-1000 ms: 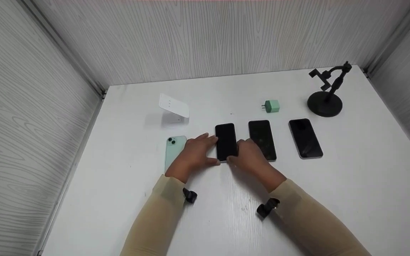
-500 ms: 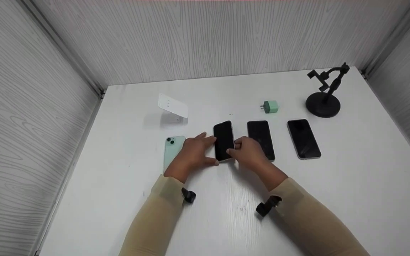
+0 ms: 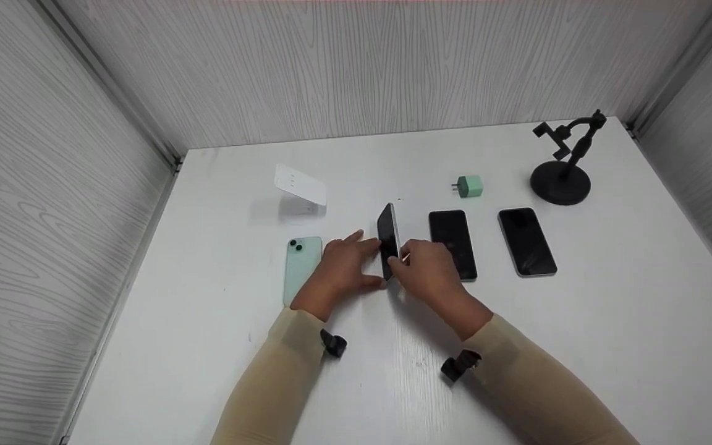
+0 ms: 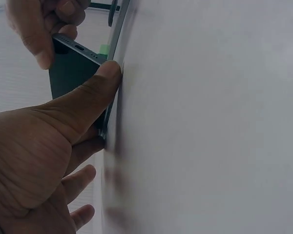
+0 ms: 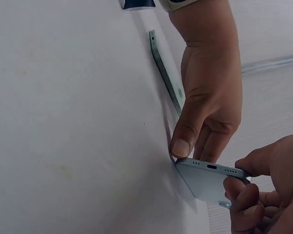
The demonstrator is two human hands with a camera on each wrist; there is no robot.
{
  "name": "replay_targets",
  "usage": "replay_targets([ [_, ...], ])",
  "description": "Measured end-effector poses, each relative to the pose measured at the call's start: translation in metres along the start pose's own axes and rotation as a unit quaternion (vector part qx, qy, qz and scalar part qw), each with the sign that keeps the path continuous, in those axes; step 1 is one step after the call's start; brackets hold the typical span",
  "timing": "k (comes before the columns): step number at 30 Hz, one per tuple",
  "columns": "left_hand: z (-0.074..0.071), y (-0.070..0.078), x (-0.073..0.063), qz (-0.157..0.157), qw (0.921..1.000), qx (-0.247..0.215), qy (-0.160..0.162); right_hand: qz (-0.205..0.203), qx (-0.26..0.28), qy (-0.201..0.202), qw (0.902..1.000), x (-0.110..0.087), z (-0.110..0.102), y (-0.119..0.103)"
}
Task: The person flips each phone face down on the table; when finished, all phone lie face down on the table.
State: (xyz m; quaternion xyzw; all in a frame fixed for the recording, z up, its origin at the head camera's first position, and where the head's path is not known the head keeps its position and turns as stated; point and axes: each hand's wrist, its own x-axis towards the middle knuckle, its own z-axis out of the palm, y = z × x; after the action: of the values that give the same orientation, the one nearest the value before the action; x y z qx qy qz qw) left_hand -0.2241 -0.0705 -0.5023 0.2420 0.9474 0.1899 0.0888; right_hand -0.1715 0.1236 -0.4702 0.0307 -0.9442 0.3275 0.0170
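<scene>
A black-screened smartphone (image 3: 387, 232) stands tilted up on its left long edge. My right hand (image 3: 427, 266) pinches its raised right edge between thumb and fingers. My left hand (image 3: 347, 262) touches the lower edge, thumb (image 4: 107, 73) at the bottom corner and a finger farther along the side; the other fingers are spread. In the right wrist view the phone's pale back (image 5: 202, 180) and its charging port show. A mint-green phone (image 3: 300, 262) lies face down, partly hidden by my left hand. Another phone (image 3: 453, 241) lies screen up just beyond my right hand.
A third dark-screened phone (image 3: 527, 242) lies farther right. Behind are a white tilted stand (image 3: 300, 183), a green plug charger (image 3: 470, 186) and a black phone holder (image 3: 561, 182) on a round base. Wood-grain panels (image 3: 356, 68) wall in the white table (image 3: 177, 309).
The phone between my hands has gone from lying flat to standing steeply on its left edge. My right hand has lifted its right side; my left hand stays beside the lower edge.
</scene>
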Motion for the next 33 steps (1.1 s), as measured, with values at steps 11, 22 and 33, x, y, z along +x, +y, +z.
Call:
replay_targets([
  [11,0.001,0.007,0.000,0.025,0.9995,-0.020,0.007,-0.038,-0.084,0.064,0.9937,-0.005,0.008,-0.008],
  [22,-0.008,0.025,0.011,-0.061,0.9868,-0.142,0.046,-0.082,-0.113,0.106,0.9845,-0.013,0.011,-0.008],
  [33,-0.037,0.040,0.028,-0.072,0.9885,-0.131,0.025,-0.097,-0.143,0.079,0.9818,-0.021,0.012,-0.013],
])
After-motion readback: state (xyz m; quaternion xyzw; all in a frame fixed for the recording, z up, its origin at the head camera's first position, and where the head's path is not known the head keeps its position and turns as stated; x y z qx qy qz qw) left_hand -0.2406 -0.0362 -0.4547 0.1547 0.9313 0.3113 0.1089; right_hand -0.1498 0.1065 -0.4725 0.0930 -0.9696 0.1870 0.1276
